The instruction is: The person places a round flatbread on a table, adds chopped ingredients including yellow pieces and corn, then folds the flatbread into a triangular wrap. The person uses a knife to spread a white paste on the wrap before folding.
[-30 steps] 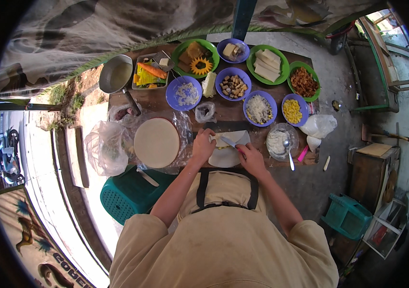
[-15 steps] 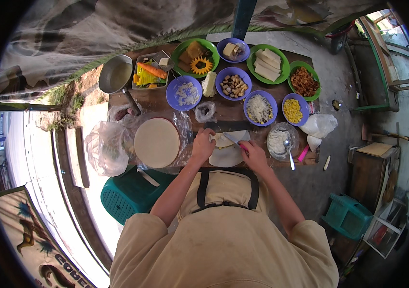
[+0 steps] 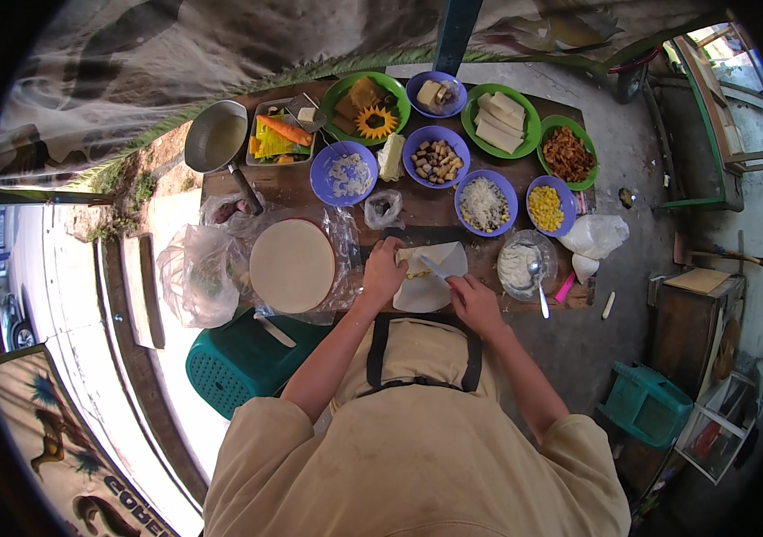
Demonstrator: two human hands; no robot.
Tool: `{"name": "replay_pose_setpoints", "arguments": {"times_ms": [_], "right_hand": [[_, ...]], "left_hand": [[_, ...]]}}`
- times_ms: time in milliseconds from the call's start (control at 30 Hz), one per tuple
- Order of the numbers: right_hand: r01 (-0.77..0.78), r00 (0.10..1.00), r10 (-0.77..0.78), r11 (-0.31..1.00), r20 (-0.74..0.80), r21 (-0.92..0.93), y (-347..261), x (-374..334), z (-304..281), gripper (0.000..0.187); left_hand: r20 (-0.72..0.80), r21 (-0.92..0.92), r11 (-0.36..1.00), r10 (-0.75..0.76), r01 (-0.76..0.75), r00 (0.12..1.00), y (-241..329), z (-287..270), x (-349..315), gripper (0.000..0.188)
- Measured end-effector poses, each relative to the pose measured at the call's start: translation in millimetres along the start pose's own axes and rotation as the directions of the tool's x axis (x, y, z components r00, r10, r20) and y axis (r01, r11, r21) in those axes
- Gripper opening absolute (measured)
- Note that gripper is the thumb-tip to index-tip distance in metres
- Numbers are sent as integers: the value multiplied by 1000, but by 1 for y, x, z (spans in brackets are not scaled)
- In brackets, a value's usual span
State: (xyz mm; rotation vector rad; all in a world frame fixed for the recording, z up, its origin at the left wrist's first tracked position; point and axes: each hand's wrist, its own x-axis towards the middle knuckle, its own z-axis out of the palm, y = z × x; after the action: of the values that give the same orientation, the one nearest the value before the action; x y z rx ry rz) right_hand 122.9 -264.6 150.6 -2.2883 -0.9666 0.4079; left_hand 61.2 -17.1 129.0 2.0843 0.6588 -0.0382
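Observation:
A pale sheet of dough wrapper (image 3: 426, 297) lies on the table in front of me, with a folded part and some yellowish filling along its left side. My left hand (image 3: 385, 271) is at the left end of that fold, fingers bent together against its edge; what they pinch is too small to make out. From the right, my right hand (image 3: 475, 302) grips a knife (image 3: 433, 266), its blade slanting up and left over the fold. My fingers hide the knife's handle. Left of my left hand lies a round stack of pale wrappers (image 3: 293, 266) on clear plastic.
Beyond my hands stand purple bowls of grated white food (image 3: 486, 202), corn (image 3: 546, 208) and browned cubes (image 3: 435, 157), and green plates. A bowl of white paste (image 3: 527, 265) with a spoon sits right. Plastic bags (image 3: 198, 277), a saucepan (image 3: 217, 137) and a green stool (image 3: 242, 358) are left.
My right hand has shifted slightly right and toward me, and the knife's blade has turned a little over the fold. My left hand stays nearly in place.

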Motion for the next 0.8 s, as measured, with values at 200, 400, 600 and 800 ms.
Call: {"name": "replay_pose_setpoints", "arguments": {"times_ms": [200, 400, 600, 800], "right_hand": [[-59, 997, 59, 998, -42, 2, -10, 16, 17, 29], [2, 998, 3, 996, 59, -85, -18, 10, 22, 29], [12, 994, -4, 997, 111, -75, -15, -7, 7, 29], [-190, 973, 171, 975, -155, -118, 7, -35, -1, 22]], "left_hand": [[-13, -30, 999, -11, 11, 1000, -2, 2, -1, 37], [-14, -16, 1000, -6, 6, 1000, -2, 3, -1, 38], [-26, -32, 999, 14, -15, 1000, 0, 4, -1, 37], [-16, -69, 997, -25, 24, 1000, 8, 7, -2, 33]]}}
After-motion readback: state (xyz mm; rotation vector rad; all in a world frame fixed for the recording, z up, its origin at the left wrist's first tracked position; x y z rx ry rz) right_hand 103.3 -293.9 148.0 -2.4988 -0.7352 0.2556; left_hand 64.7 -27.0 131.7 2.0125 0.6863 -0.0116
